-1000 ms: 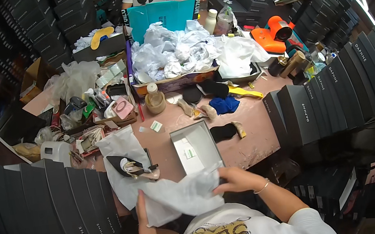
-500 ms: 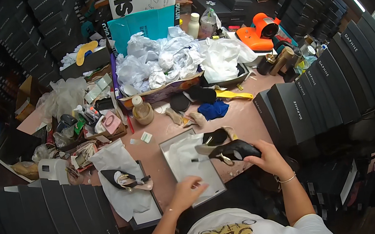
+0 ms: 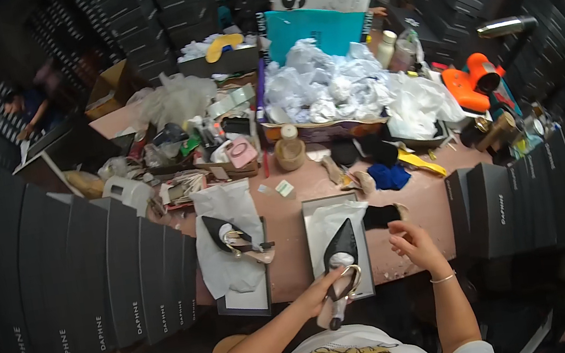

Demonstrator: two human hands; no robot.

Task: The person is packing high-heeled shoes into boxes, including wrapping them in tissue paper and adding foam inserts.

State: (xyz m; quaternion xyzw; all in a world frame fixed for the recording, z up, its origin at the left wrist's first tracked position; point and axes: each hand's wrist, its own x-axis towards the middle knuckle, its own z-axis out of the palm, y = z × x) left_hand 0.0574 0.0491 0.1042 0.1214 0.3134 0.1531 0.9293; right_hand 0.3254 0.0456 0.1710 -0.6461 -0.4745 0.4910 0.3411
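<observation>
My left hand (image 3: 323, 292) grips a black pointed high-heeled shoe (image 3: 341, 244) by its side, with white stuffing inside and a gold-coloured ring on it. The shoe is over an open shoebox (image 3: 310, 210) lined with white tissue paper (image 3: 348, 214). My right hand (image 3: 413, 244) is raised to the right of the box, empty, its fingers apart and slightly bent. Just beyond it lies a black item with a beige end (image 3: 381, 216), partly hidden by the hand. To the left, a matching shoe (image 3: 227, 234) rests on tissue paper (image 3: 228, 276) over another box (image 3: 244, 302).
Dark shoeboxes (image 3: 83, 261) stand in rows on the left, and more (image 3: 497, 206) on the right. At the back, a carton (image 3: 323, 131) overflows with crumpled paper (image 3: 327, 86). A jar (image 3: 289, 152), a blue cloth (image 3: 390, 176) and an orange device (image 3: 468, 87) are about. Another person (image 3: 32, 111) is far left.
The black shoe has passed from my right hand to my left and now points away from me. My right hand has emptied. The view has swung left, so the table appears further right.
</observation>
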